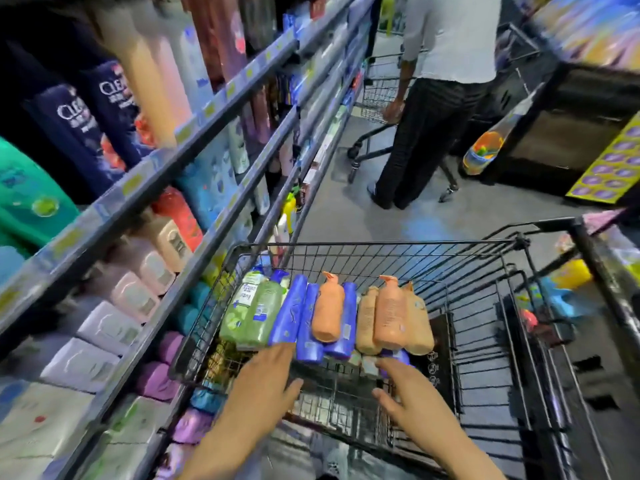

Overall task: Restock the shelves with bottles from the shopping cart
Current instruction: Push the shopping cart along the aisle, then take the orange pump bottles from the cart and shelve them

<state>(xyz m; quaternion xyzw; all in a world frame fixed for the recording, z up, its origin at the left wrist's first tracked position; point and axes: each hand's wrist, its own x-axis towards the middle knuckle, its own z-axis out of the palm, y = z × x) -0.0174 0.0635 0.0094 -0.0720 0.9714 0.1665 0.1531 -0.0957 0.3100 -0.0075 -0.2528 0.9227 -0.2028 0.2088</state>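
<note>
Hands: left (pixel 266 375) and right (pixel 407 396) spread, empty, above cart (pixel 346 244).
Bottles (pixel 325 306): rigid, likely slick; grasp mid-body.

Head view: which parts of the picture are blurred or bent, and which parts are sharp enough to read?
Head view: the shelves at left are smeared by motion blur and curve from wide-angle distortion; only the large white lettering on the dark blue bottles is partly readable. The bottles in the shopping cart are sharper, but their small print stays unreadable. Both hands, left and right, look soft-edged.
</note>
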